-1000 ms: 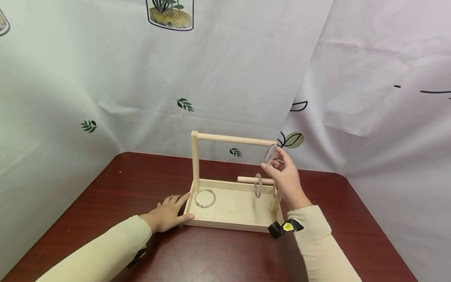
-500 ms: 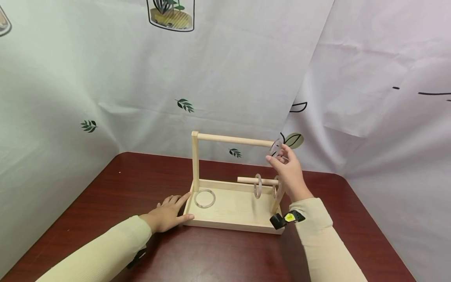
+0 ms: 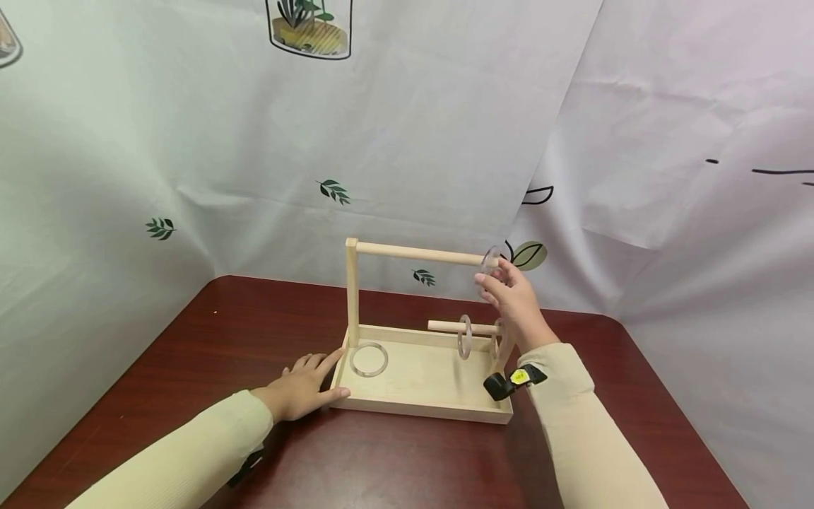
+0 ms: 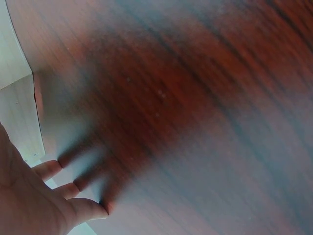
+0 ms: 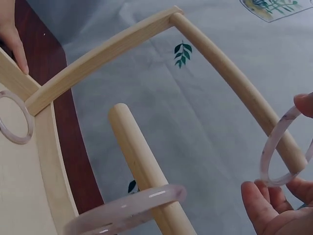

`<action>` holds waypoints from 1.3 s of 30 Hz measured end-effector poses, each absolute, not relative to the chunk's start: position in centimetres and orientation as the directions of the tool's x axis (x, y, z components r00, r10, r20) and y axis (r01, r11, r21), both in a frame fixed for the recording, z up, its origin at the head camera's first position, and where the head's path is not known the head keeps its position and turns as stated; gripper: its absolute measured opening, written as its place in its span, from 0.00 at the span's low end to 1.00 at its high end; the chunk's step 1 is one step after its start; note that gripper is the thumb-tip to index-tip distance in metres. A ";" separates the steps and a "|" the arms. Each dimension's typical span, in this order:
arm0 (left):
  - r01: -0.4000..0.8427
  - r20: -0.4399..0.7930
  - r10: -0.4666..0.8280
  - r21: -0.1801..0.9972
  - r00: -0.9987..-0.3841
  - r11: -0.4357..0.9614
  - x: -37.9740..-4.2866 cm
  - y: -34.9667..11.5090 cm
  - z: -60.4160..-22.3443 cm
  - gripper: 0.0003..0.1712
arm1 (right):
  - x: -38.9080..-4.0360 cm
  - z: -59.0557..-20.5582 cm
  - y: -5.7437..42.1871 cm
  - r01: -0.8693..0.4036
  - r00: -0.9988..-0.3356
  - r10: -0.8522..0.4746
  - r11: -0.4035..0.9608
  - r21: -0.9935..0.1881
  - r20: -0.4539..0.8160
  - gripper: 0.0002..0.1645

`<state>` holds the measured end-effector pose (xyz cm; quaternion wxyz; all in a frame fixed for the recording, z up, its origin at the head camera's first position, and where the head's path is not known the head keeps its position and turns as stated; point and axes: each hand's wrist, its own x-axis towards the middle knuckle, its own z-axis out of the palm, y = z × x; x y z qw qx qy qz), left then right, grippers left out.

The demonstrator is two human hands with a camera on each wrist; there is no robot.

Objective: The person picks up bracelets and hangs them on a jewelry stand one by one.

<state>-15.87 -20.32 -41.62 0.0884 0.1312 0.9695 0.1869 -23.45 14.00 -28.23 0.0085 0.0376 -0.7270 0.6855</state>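
Observation:
My right hand [image 3: 518, 300] pinches a translucent pale bangle [image 5: 269, 149] between thumb and fingers. This bangle encircles the free right end of the upper rod [image 3: 420, 252] on a wooden stand. Below, a second bangle [image 3: 469, 338] hangs on the shorter lower rod [image 3: 444, 325], and another bangle [image 3: 494, 346] is farther along, near the right post. One more bangle [image 3: 386, 359] lies flat in the stand's tray [image 3: 420, 406], at the left. My left hand [image 3: 299, 389] rests with fingers spread at the tray's left edge, thumb on the front corner.
The stand's left post [image 3: 352, 297] carries the upper rod. Underneath is a dark red wooden table [image 3: 394, 459]. A pale printed cloth [image 3: 413, 141] hangs behind and at the sides of the table.
My right hand first moved right and up past the rod's end, then back left. The bangle it holds now surrounds the upper rod's end. My left hand has stayed still.

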 end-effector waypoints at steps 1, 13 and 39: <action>0.220 -0.124 0.287 0.386 -0.950 0.896 -15.9 -20.3 -41.6 0.49 | -23.6 -28.3 13.9 -0.067 -0.997 -0.050 0.045 -0.997 0.065 0.40; 0.217 -0.126 0.284 0.383 -0.951 0.898 -15.9 -20.4 -41.6 0.48 | -24.6 -28.7 12.5 -0.008 -0.995 -0.094 -0.171 -0.985 0.025 0.22; 0.215 -0.130 0.284 0.387 -0.950 0.896 -16.0 -20.4 -41.8 0.48 | -25.2 -29.3 8.9 0.090 -0.982 -0.184 -0.254 -0.963 -0.043 0.21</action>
